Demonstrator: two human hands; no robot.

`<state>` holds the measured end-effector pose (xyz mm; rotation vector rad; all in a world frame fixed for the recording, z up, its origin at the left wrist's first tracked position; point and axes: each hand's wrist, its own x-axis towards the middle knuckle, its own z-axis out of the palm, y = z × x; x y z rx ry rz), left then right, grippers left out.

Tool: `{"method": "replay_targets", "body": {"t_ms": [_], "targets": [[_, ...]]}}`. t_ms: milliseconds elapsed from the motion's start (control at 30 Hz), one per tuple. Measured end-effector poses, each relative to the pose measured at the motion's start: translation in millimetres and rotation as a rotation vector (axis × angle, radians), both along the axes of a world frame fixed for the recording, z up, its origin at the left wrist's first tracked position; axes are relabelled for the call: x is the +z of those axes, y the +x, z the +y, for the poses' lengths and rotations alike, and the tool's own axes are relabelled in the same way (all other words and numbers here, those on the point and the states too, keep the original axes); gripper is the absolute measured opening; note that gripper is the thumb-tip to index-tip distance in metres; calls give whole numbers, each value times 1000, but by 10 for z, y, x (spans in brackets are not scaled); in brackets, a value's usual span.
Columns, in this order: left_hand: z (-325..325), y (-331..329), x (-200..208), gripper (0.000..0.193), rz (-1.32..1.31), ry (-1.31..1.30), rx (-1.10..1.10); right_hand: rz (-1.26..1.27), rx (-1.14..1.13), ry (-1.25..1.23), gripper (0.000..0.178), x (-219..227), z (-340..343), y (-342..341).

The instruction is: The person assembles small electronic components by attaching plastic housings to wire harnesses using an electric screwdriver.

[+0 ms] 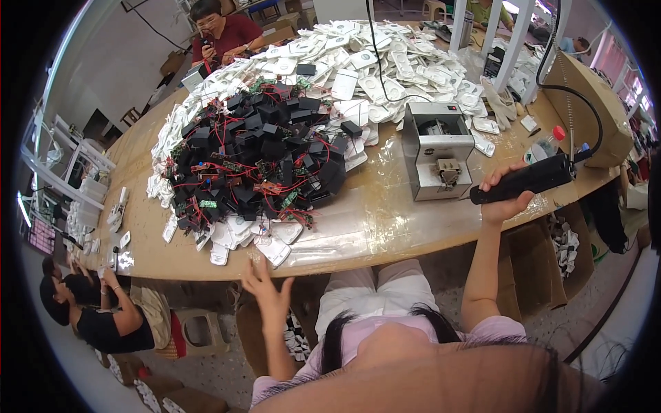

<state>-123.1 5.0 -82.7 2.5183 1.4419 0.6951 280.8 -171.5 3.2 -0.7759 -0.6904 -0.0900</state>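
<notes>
My right hand is wrapped round a black electric screwdriver, held level above the right part of the table, with a black cable running up from its right end. My left hand is at the table's front edge, fingers spread and holding nothing. Its fingertips are close to a white plastic casing; I cannot tell whether they touch it. Beyond that lies a heap of black box-shaped parts with red wires and green circuit boards. A large pile of white plastic casings spreads behind it.
A grey metal screw feeder stands left of the screwdriver. A bottle with a red cap and a cardboard box are at the right. People work across the table and at far left. Open cartons stand below the edge.
</notes>
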Motion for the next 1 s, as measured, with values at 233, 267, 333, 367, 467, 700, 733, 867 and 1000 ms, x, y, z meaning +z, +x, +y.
{"method": "replay_targets", "body": {"t_ms": [233,267,333,367,467,700,733,867,1000], "targets": [[-54,-460,-642,29,-478,310,483,103,151,74,73,-213,19,62],[-26,-633,-760,28,-527,291,543,183,202,135,73,-268,-40,124],[-27,-1172,-1150,28,-537,170,743,194,71,55,70,-256,-107,195],[-132,-1407,-1282,26,-577,125,869,210,174,89,68,-265,-168,278],[-422,-1853,-1852,22,-494,115,952,143,120,46,61,-106,-316,346],[-1101,-1696,-2819,12,-433,-349,452,51,-276,-142,70,-253,-441,611],[-1089,-1532,-3035,13,-378,-415,282,37,-266,-148,70,-306,-490,671],[-975,-977,-3825,18,-439,-659,242,-162,-419,-206,42,-277,66,154],[-1011,-855,-4525,20,-170,-1223,482,-227,-370,-308,42,-202,883,-322]]}}
